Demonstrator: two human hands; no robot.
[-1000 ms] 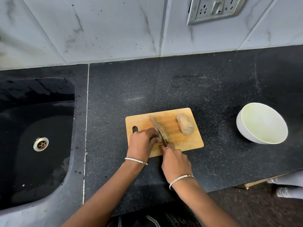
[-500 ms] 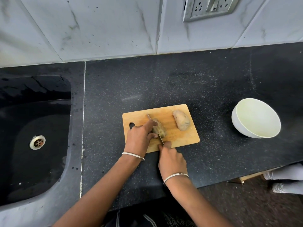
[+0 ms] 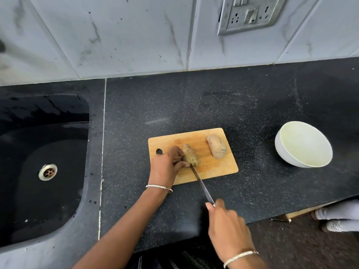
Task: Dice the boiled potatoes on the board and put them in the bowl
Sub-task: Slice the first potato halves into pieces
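Note:
A wooden cutting board (image 3: 217, 167) lies on the black counter. Two brown-skinned potatoes sit on it: one (image 3: 191, 157) near the middle, another (image 3: 217, 146) at the right. My left hand (image 3: 167, 166) grips the middle potato from its left side. My right hand (image 3: 227, 224) holds the handle of a knife (image 3: 202, 184) well in front of the board. The blade's tip is at the near end of the held potato. A white bowl (image 3: 287, 156), with nothing in it, stands to the right of the board.
A black sink (image 3: 38, 171) with a metal drain fills the left side. The tiled wall with a switch plate (image 3: 250, 14) rises behind the counter. The counter's front edge runs lower right, with white-socked feet (image 3: 338, 218) on the floor beyond it.
My right hand has drawn back toward me, pulling the knife so that only its tip is at the potato. My left hand keeps its hold on the potato.

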